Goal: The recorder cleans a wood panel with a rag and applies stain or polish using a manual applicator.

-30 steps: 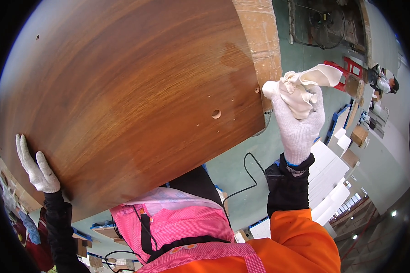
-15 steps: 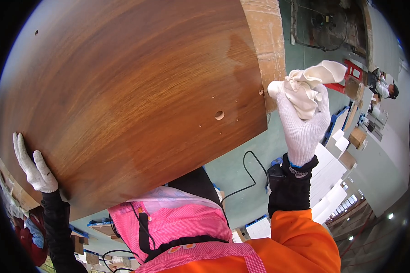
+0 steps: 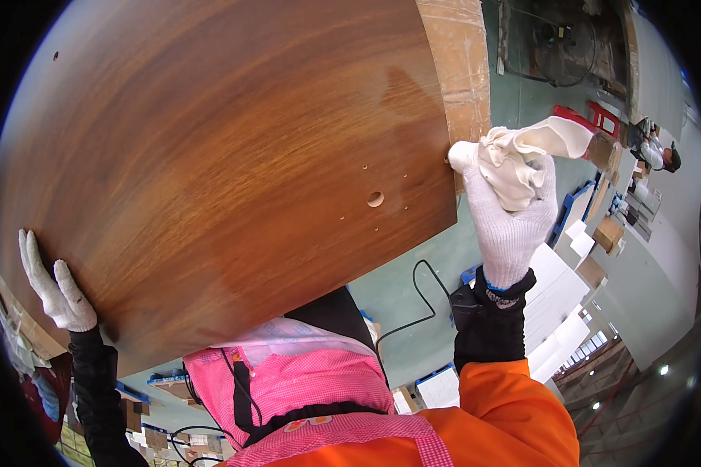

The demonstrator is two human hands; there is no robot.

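Note:
A large brown wood-grain panel (image 3: pixel 273 140) lies in front of me, with one larger round hole and several small ones near its right end. My right hand (image 3: pixel 510 210), in a white knitted glove, is closed around a bunched cream cloth (image 3: pixel 514 167). Its fingertips and the cloth are at the panel's right edge, by a small hole partly covered now. At the panel's left end my left hand (image 3: pixel 58 288), also gloved in white, rests with its fingers stretched out along the edge.
Brown cardboard (image 3: pixel 459 70) shows under the panel's right side. A black cable (image 3: pixel 420 288) hangs near my right arm. Farther right are a large fan (image 3: pixel 557 39), a red plastic crate (image 3: pixel 600 117), stacked white boards (image 3: pixel 557 288) and another person (image 3: pixel 658 148).
My right hand with the cloth has moved slightly left and down, closer against the panel's edge. My left hand has barely shifted and stays at the left edge.

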